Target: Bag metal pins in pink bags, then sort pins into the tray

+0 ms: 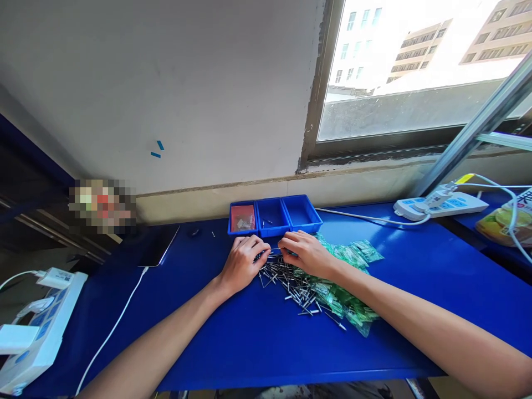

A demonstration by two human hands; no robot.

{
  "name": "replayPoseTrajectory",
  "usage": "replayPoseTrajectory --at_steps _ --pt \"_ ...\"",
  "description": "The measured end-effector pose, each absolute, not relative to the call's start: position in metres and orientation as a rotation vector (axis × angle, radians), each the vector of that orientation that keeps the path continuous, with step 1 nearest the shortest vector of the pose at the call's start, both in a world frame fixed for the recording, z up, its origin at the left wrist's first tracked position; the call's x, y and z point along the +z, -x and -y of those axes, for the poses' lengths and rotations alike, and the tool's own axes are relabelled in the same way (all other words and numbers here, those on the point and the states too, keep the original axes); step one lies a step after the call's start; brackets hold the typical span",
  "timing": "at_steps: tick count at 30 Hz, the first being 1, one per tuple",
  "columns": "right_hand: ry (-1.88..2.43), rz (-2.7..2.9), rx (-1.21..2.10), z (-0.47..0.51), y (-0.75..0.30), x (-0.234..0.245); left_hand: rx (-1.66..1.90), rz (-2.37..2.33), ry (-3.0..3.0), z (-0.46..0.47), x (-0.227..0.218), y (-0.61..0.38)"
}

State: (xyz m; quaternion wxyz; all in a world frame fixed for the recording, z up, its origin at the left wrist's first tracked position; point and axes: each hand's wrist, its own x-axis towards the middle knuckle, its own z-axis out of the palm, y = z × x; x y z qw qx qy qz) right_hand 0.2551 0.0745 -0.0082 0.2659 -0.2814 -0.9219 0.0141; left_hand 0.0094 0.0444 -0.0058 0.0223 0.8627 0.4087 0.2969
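My left hand (246, 261) is closed in a pinch above the left side of a heap of pop rivets (293, 280). Facing it, my right hand (306, 254) pinches too, over the heap's upper part. A thin pale line (275, 249) spans the gap between the fingertips; what it belongs to is too small to tell. Loose metal rivets with long pins spread below both hands on the blue table (249, 349). Beside and partly under my right forearm lies a pile of green-tinted clear plastic bags (347, 293).
Behind my hands stands a blue three-compartment tray (305, 213), with a reddish packet (243, 218) in its left part. A phone (160, 246) on a white cable lies left. Power strips (444, 204) stand at both sides. A metal frame leans by the window.
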Motion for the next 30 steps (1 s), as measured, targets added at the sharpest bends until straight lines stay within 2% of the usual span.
replayPoseTrajectory --at_steps 30 --pt "0.785 2.464 0.033 -0.0759 -0.2555 -0.0117 0.922 -1.266 -2.674 -0.0445 -0.0062 -0.0095"
